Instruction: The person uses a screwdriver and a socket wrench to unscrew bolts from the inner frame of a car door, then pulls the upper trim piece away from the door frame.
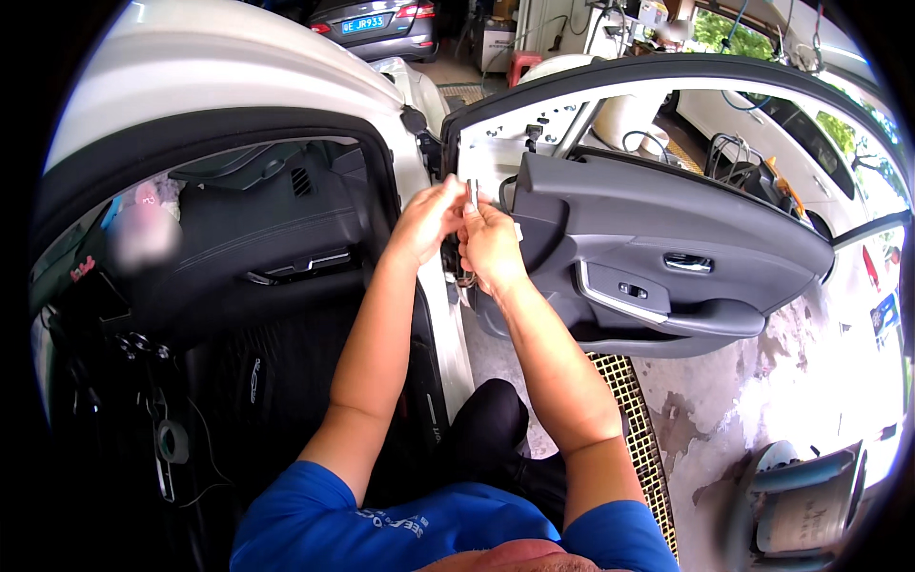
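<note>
A slim silvery metal tool (472, 194) stands upright in the right hand (493, 246), its upper end showing above the thumb, at the gap between the car body and the open door. The right fingers are curled closely around it, the thumb lying along its side. The left hand (426, 221) is just beside, fingers bent toward the tool and the right hand; whether its fingertips grip anything, I cannot tell. Below the right fist a small piece of metal shows, too unclear to name.

To the right of the hands spreads the open door's grey inner panel (620, 219), with a shiny door handle (688, 262), a switch plate (631, 289) and an armrest. Above the panel, the black window frame (658, 67) arches across. To the left lies the white car's dark dashboard (257, 214), with a blurred pink-and-white object (143, 224) near the windscreen end. Lower in the cabin a grey-green ring (173, 442) sits by a thin white cable.

Beneath the door, a yellow floor grating (640, 415) crosses the stained floor, and a worn blue-grey seat (801, 505) stands at lower right. Farther off are a grey car (376, 24) and a red stool (522, 67).
</note>
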The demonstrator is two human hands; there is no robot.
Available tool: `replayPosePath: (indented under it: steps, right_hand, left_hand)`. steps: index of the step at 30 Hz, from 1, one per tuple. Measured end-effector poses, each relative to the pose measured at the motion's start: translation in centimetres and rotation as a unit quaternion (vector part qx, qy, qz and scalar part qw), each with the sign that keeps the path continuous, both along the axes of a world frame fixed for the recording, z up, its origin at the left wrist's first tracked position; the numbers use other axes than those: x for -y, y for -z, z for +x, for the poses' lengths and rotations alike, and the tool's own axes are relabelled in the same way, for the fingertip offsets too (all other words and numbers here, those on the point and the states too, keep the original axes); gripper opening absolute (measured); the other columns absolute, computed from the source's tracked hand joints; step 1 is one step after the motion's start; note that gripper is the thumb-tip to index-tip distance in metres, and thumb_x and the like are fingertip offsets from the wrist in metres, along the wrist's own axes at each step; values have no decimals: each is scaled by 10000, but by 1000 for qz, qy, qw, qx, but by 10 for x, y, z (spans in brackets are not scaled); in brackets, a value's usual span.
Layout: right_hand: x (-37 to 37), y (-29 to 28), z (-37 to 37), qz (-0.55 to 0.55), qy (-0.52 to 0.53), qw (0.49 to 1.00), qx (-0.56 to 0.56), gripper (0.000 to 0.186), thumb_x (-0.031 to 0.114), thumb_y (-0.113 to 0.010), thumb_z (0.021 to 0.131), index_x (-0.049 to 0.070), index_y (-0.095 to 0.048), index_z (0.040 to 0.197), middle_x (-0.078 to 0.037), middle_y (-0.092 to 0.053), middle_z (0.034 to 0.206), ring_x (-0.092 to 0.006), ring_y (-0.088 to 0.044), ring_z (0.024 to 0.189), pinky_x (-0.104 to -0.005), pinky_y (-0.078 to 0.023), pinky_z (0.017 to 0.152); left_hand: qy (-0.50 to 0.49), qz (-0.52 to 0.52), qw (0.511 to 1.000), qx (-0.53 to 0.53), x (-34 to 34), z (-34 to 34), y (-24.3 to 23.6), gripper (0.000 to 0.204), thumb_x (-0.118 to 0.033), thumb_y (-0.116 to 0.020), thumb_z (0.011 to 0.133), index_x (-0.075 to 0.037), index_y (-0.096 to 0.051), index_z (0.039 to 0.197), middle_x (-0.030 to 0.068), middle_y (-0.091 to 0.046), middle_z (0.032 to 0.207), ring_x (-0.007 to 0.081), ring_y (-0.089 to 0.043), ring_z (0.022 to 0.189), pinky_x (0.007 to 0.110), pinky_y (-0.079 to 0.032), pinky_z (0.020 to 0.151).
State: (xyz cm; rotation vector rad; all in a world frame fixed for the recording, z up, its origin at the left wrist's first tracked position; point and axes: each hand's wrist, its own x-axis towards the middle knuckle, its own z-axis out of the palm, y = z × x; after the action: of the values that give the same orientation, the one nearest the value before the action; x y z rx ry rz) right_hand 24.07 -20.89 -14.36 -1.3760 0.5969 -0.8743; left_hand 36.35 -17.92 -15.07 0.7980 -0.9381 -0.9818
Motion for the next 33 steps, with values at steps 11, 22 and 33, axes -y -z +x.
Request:
replayPosePath:
  steps: [11, 22, 33]
  right_hand:
    - [-22, 7, -26, -5, -41, 999, 25, 160, 170, -518, 943, 40, -610, 925, 19, -556, 713, -53, -426, 502, -207, -363, 462]
    - [23, -114, -114, -231, 187, 952, 69, 149, 86, -556, 894, -41, -616, 844, -95, -642, 690, -130, -600, 556, -226, -482, 496]
    - [116, -121, -82, -386, 244, 867, -201, 182, 144, -687, 806, -31, -637, 809, -60, -635, 661, -96, -586, 560, -230, -484, 529]
  left_hand:
    - [36, -3, 998, 48, 10, -8, -35, 282, -251, -562, 921, 29, -573, 959, 100, -627, 795, 165, -626, 712, 280, -522, 670]
    - [-84, -63, 986, 128, 43, -15, -53, 355, -269, -449, 973, 40, -567, 1102, 148, -630, 1056, 217, -618, 985, 347, -473, 904]
    - [48, 33, 994, -92, 136, -12, -15, 153, -105, -486, 924, 18, -568, 966, 73, -603, 809, 177, -612, 672, 294, -513, 580]
